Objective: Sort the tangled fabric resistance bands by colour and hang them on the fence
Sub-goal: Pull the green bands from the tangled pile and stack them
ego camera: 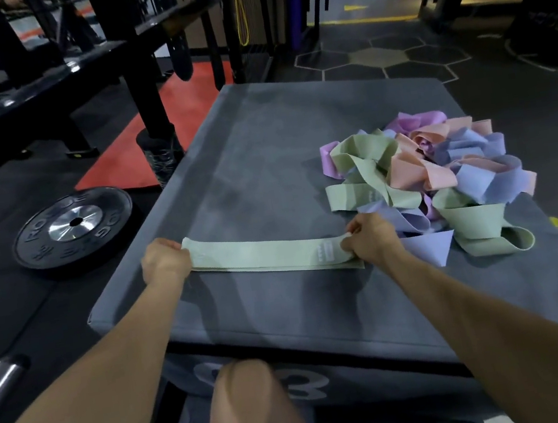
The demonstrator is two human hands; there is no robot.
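Note:
A pale green fabric band [262, 255] lies stretched flat across the near part of a grey padded box [263, 163]. My left hand [165, 262] grips its left end, and my right hand [370, 239] pinches its right end near a small label. A tangled pile of bands [434, 170] in green, peach, lilac and blue-grey sits on the box just right of my right hand. A black metal fence or rack [32, 74] runs along the upper left.
A black weight plate [74, 229] lies on the floor left of the box, with a red mat [188, 98] behind it. A barbell end [0, 390] shows at lower left. My knee [252, 407] is below the box front. A black plyo box [551, 11] stands far right.

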